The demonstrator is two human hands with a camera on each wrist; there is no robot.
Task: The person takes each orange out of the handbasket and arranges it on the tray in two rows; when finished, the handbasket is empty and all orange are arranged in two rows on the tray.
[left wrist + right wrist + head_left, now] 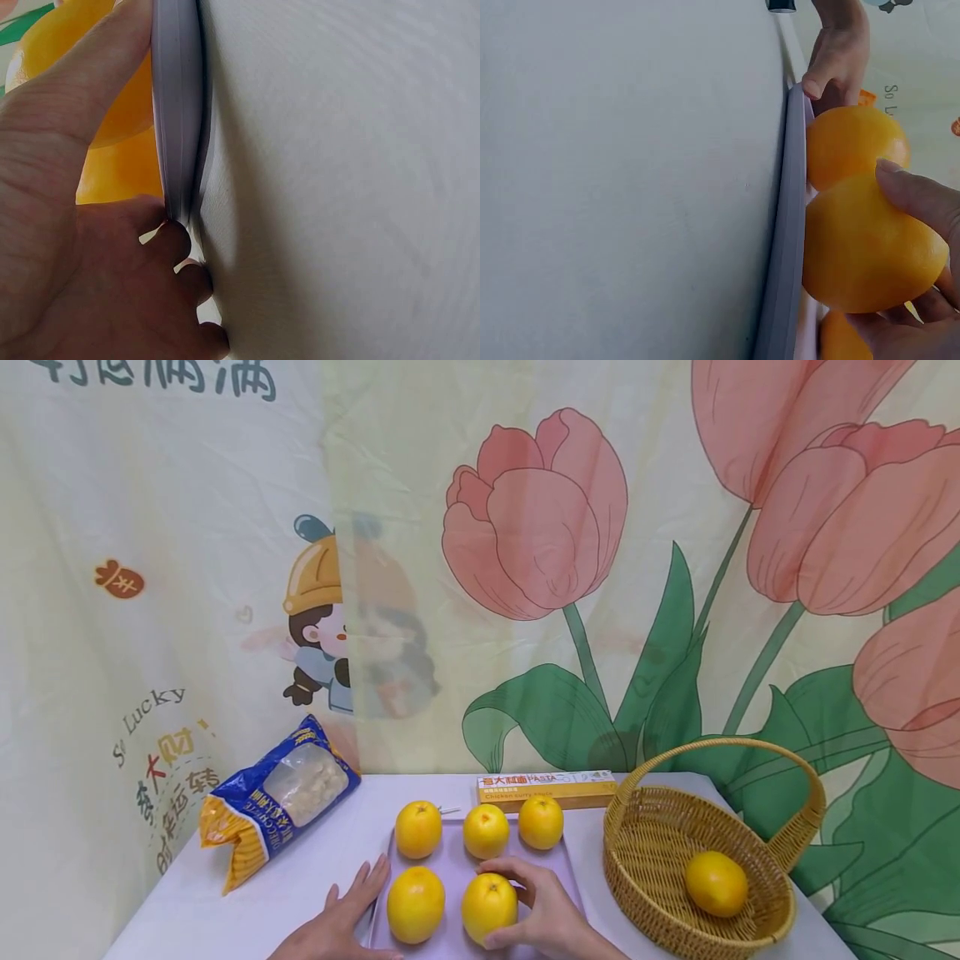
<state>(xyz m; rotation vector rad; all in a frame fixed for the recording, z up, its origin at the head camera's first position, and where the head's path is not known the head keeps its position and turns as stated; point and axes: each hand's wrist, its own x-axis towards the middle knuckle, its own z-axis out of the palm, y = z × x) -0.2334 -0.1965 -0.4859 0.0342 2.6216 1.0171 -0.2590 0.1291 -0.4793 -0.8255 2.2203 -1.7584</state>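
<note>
In the head view, a pale purple tray (453, 847) bears several yellow-orange oranges in two rows. My right hand (543, 906) grips the front right orange (489, 910), fingers round its far side and thumb at its near side. The right wrist view shows this orange (870, 247) in the grasp, low by the tray wall (784, 225); whether it touches the tray I cannot tell. My left hand (337, 914) lies at the tray's left edge with fingers extended, beside the front left orange (416, 905). In the left wrist view, its fingertips touch the tray's side (176, 112).
Right of the tray stands a wicker basket (637, 902) with a tall handle and one orange (716, 883) inside. A pasta box (551, 791) lies behind the tray. A blue and orange pasta bag (281, 802) lies at left, and a printed curtain (405, 568) hangs behind.
</note>
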